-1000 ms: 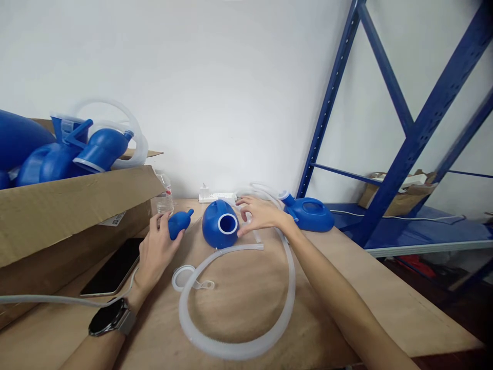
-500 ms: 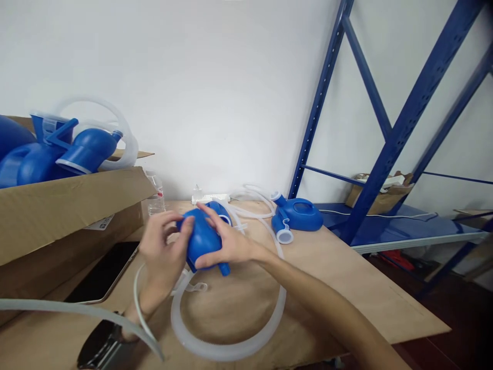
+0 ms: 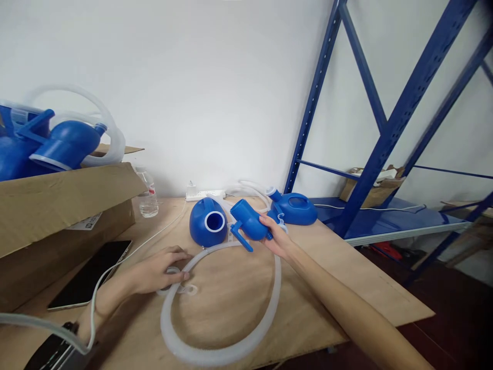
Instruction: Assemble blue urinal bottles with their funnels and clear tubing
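Note:
My right hand grips a blue curved urinal spout by its narrow end, above the table. Its wide mouth points up and left, and a blue lever-like arm hangs from it. My left hand is low at the left, thumb and fingers apart on either side of a translucent hose. A clear plastic strap with rings lies partly under that hand. The hose curves in a big loop on the table. Behind it a blue urinal bottle sits with its round white-rimmed opening facing me.
A second blue bottle with spout stands at the back right. On the left are a cardboard box of blue parts, a black tablet and a water bottle. A power strip lies by the wall. Blue shelving adjoins the table.
Both hands were together on the blue spout. The left has let go and moved down to the hose; the right has carried the spout rightward and turned it, revealing the bottle behind.

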Demonstrator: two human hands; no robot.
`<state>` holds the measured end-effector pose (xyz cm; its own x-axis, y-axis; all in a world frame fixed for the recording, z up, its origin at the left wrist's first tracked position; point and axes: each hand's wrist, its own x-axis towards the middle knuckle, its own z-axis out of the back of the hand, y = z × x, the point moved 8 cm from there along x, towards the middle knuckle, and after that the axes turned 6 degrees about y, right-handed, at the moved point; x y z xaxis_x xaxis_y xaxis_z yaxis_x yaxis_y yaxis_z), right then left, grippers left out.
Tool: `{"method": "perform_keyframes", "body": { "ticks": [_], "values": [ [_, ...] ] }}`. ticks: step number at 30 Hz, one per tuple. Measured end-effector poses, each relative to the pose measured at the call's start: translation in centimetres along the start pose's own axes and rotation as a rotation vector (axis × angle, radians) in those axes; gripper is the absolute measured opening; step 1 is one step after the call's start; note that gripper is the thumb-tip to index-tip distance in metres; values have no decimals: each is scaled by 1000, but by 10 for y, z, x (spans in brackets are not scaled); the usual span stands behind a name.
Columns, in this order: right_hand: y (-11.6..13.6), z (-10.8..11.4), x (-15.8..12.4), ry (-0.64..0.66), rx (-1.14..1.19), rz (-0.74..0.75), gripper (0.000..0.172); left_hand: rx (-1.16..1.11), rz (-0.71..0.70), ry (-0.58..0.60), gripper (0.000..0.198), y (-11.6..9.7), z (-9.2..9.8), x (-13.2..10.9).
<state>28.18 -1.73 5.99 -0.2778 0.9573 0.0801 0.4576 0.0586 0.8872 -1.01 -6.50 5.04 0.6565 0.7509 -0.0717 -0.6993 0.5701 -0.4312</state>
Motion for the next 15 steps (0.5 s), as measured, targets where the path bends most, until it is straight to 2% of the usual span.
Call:
{"method": "perform_keyframes", "body": {
  "ticks": [3, 8, 12, 15],
  "values": [
    [-13, -6, 5, -17, 178, 13, 30, -38, 19, 20, 55, -3, 2, -1],
    [-26, -4, 8, -58, 369, -17, 28, -126, 89, -56, 46, 8, 21, -15],
    [-32, 4, 7, -107, 407, -3, 32, -196, 42, 65, 52, 2, 17, -29],
    [-34, 0, 7, -83, 390, 29, 37, -161, 44, 121, 60, -4, 11, -30]
  ]
}}
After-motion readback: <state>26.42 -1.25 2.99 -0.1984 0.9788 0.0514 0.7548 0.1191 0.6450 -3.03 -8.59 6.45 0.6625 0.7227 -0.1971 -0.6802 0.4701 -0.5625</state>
